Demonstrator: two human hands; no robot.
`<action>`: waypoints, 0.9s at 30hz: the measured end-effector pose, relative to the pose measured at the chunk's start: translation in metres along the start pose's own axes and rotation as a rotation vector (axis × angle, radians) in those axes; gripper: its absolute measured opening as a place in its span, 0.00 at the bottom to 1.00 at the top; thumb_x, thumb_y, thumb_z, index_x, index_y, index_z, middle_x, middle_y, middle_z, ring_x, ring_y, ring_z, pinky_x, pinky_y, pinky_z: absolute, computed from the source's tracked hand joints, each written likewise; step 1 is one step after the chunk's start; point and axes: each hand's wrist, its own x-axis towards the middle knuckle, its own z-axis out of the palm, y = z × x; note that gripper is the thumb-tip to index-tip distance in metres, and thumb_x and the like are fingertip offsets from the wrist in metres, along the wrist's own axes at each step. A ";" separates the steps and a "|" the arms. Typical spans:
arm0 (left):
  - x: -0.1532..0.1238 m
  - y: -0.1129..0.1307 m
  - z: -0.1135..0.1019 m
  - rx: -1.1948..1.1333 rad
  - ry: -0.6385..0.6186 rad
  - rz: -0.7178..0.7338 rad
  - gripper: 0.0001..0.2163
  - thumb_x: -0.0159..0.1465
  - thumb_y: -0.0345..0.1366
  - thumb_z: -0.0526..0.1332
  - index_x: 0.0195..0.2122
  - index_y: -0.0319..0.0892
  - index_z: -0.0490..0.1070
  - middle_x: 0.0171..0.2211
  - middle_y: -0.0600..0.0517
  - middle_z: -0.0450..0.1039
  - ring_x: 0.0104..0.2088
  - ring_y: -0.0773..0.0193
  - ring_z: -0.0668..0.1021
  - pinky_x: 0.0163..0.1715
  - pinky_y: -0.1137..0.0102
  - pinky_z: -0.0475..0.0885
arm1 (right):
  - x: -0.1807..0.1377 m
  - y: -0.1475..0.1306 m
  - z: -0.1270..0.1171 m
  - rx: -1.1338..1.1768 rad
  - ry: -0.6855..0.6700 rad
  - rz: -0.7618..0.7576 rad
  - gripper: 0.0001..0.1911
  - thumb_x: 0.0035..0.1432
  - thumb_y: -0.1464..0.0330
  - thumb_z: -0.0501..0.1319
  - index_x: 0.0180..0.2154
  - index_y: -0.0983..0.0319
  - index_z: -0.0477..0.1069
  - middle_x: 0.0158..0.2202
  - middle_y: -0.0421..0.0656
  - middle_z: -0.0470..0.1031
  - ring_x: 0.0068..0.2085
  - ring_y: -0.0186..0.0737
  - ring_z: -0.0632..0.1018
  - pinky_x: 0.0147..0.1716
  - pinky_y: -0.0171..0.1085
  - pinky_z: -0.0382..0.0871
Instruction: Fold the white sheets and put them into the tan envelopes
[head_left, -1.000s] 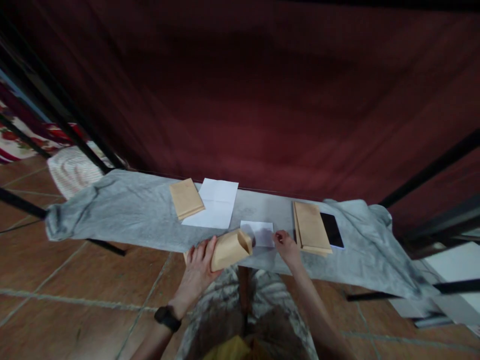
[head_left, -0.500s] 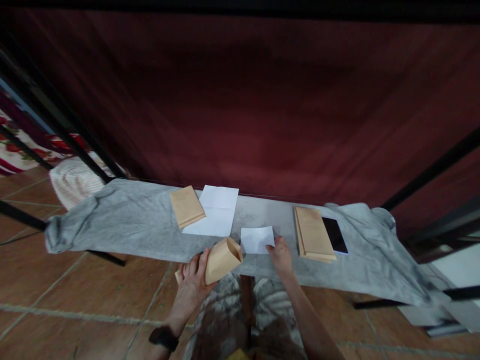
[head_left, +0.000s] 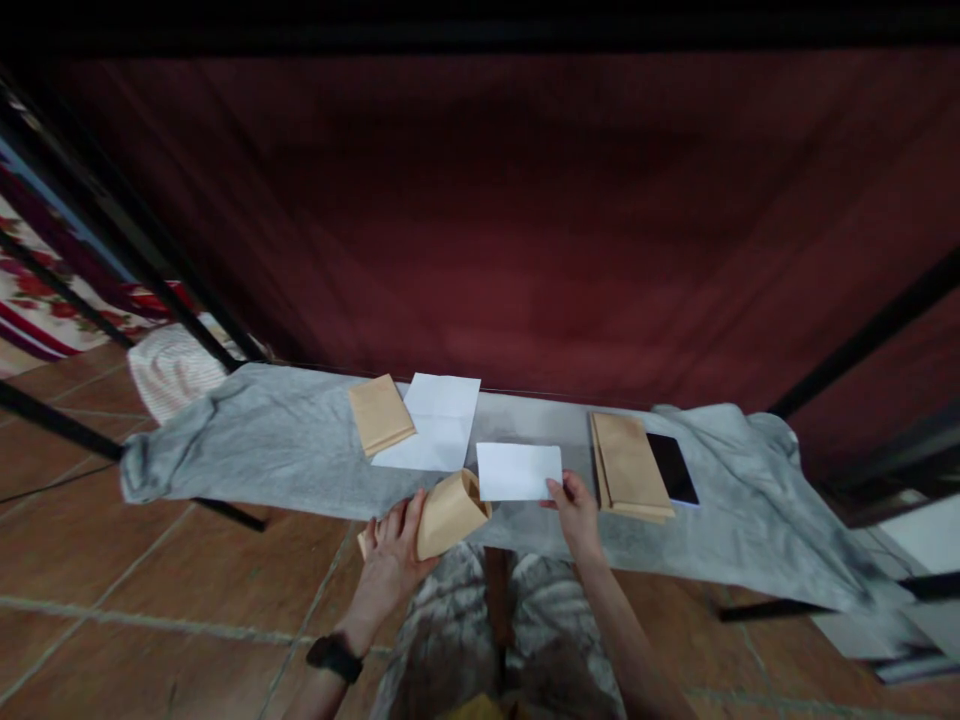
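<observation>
My left hand (head_left: pixel 395 543) is wrapped round a brown paper envelope (head_left: pixel 450 515), whose open mouth faces right. Pinched at its lower right corner, a folded white sheet of paper (head_left: pixel 517 472) is in my right hand (head_left: pixel 576 508). The sheet's left edge is close beside the envelope's mouth, apparently outside it. Behind them an unfolded white sheet (head_left: pixel 444 420) lies flat, its left side partly under a small pile of brown envelopes (head_left: pixel 381 414). Right of my right hand rests a thicker stack of brown envelopes (head_left: pixel 631 465).
A dark-screened phone or tablet (head_left: pixel 673 468) lies beside the right stack. Grey cloth (head_left: pixel 247 440) covers the narrow bench. A dark red panel (head_left: pixel 510 250) rises along the far edge, with black metal bars (head_left: pixel 862 340) at both sides. Striped fabric (head_left: pixel 176 370) hangs at the left.
My right hand has lifted the folded white sheet and moved slightly right and up, so more of it shows beside the envelope. My left hand keeps its grip. The view has shifted slightly.
</observation>
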 end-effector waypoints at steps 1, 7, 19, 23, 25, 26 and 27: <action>0.001 0.001 -0.001 0.001 -0.002 0.006 0.44 0.57 0.37 0.64 0.72 0.45 0.42 0.59 0.42 0.64 0.59 0.48 0.68 0.63 0.50 0.47 | -0.002 0.000 -0.001 -0.029 -0.023 0.000 0.21 0.52 0.50 0.63 0.38 0.59 0.73 0.35 0.41 0.76 0.32 0.39 0.76 0.29 0.37 0.77; 0.001 0.005 0.000 -0.002 -0.050 -0.006 0.46 0.55 0.35 0.65 0.72 0.45 0.41 0.59 0.42 0.64 0.60 0.48 0.67 0.64 0.51 0.48 | 0.003 -0.001 -0.016 -0.228 -0.173 0.033 0.19 0.51 0.51 0.61 0.35 0.59 0.74 0.32 0.41 0.76 0.27 0.38 0.76 0.26 0.37 0.75; 0.007 0.021 0.002 -0.090 -0.035 0.116 0.48 0.54 0.34 0.66 0.72 0.48 0.39 0.60 0.42 0.62 0.61 0.47 0.66 0.64 0.49 0.48 | 0.002 -0.003 -0.015 -0.287 -0.317 0.023 0.15 0.50 0.55 0.60 0.22 0.59 0.72 0.21 0.38 0.69 0.25 0.38 0.70 0.24 0.35 0.67; 0.018 0.039 -0.006 -0.128 -0.046 0.152 0.49 0.54 0.34 0.66 0.72 0.50 0.38 0.61 0.44 0.61 0.62 0.46 0.65 0.65 0.48 0.48 | -0.009 -0.002 0.004 -0.298 -0.338 -0.017 0.18 0.52 0.56 0.60 0.18 0.59 0.69 0.22 0.39 0.69 0.27 0.37 0.69 0.29 0.35 0.64; 0.023 0.047 -0.011 -0.149 -0.061 0.169 0.49 0.53 0.34 0.66 0.72 0.51 0.37 0.61 0.44 0.60 0.62 0.46 0.64 0.65 0.48 0.47 | -0.013 -0.002 0.010 -0.293 -0.355 -0.017 0.18 0.54 0.57 0.59 0.19 0.59 0.70 0.25 0.40 0.71 0.29 0.37 0.71 0.30 0.35 0.64; 0.025 0.050 -0.012 -0.160 -0.071 0.180 0.50 0.53 0.34 0.66 0.72 0.51 0.37 0.61 0.44 0.60 0.62 0.47 0.64 0.65 0.48 0.47 | -0.014 -0.002 0.012 -0.290 -0.365 -0.012 0.18 0.54 0.57 0.58 0.19 0.59 0.71 0.26 0.40 0.72 0.29 0.37 0.71 0.30 0.35 0.63; 0.026 0.053 -0.014 -0.168 -0.082 0.191 0.50 0.53 0.33 0.66 0.72 0.50 0.37 0.62 0.44 0.60 0.62 0.47 0.64 0.65 0.48 0.47 | -0.015 -0.002 0.014 -0.287 -0.376 -0.005 0.17 0.54 0.58 0.57 0.19 0.60 0.71 0.26 0.40 0.72 0.29 0.37 0.71 0.30 0.34 0.63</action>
